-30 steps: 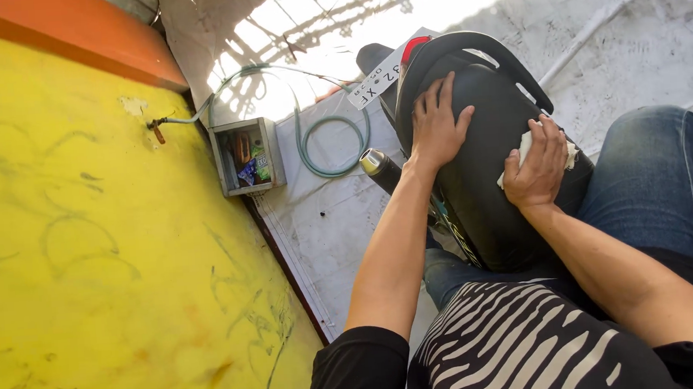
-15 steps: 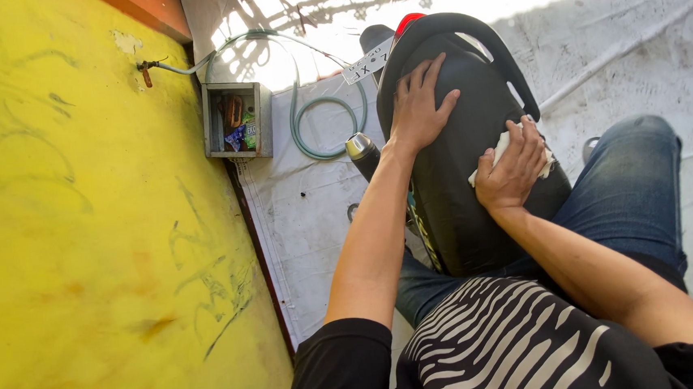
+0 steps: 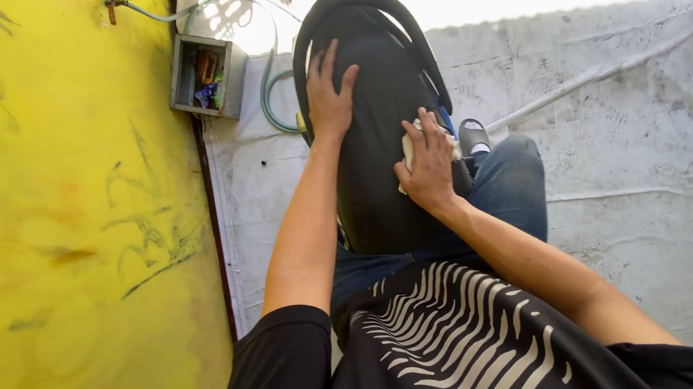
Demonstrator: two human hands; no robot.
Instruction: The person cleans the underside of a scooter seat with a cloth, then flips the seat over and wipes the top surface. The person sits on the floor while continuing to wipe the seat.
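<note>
A smooth, rounded black motorcycle seat (image 3: 375, 136) is pressed flat under the left hand (image 3: 328, 98), fingers spread wide. Just right of it, a crumpled white cloth (image 3: 413, 151) is held against the seat's edge by the right hand (image 3: 428, 168). The soft cloth could likely slip off the slick, curved vinyl if grip loosens.

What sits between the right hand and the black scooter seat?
In the head view, a white cloth lies pressed under the right hand against the black scooter seat; the left hand rests bare on it.
</note>
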